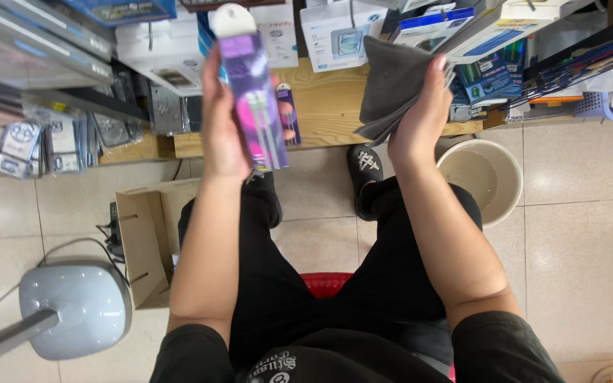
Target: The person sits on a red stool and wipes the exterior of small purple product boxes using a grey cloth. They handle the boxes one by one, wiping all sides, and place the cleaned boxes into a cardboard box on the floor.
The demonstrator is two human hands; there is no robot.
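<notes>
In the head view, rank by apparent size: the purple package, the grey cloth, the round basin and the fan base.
1. Fan base, though it is nearer the camera.
2. Round basin, partly hidden by the arm.
3. Grey cloth and purple package: too alike to rank.

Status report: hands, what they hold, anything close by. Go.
Left hand shut on purple package, held up. Right hand shut on grey cloth. Wooden shelf just beyond both; bucket on floor, right.

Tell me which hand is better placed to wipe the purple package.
Right. The right hand already holds the grey cloth, level with and close beside the purple package. The left hand is occupied gripping that package upright, so it probably serves best just steadying it.
</notes>
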